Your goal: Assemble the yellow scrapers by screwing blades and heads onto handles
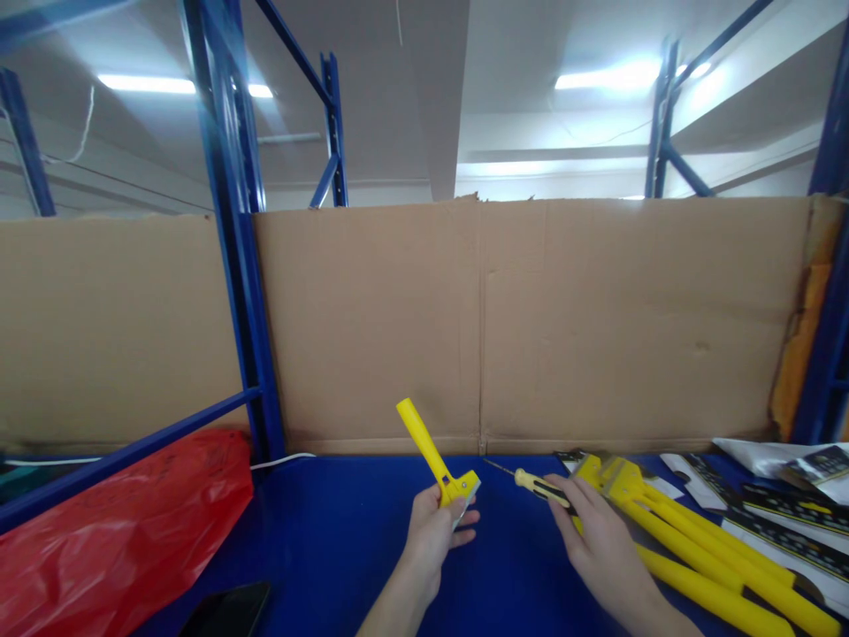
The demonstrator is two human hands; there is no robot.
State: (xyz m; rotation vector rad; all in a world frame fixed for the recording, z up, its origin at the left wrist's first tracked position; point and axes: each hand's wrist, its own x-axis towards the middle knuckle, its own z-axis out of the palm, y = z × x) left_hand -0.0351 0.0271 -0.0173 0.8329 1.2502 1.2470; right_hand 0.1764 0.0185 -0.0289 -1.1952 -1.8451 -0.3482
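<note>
My left hand [430, 535] is closed around the head end of a yellow scraper [424, 442], whose handle points up and to the left. A pale metal edge shows along the scraper's head beside my fingers. In my right hand [597, 540] is a screwdriver [531, 482] with a cream and black handle. Its thin shaft points left, toward the scraper, with a gap between them. Several more yellow scrapers [696, 544] lie in a pile just right of my right hand.
Packaged items with black and white cards [796, 522] lie at the right. A red plastic bag [133, 540] and a dark phone [225, 610] are at the left. Cardboard [371, 327] walls the back of the blue shelf [318, 540], with blue posts [242, 265] at its sides.
</note>
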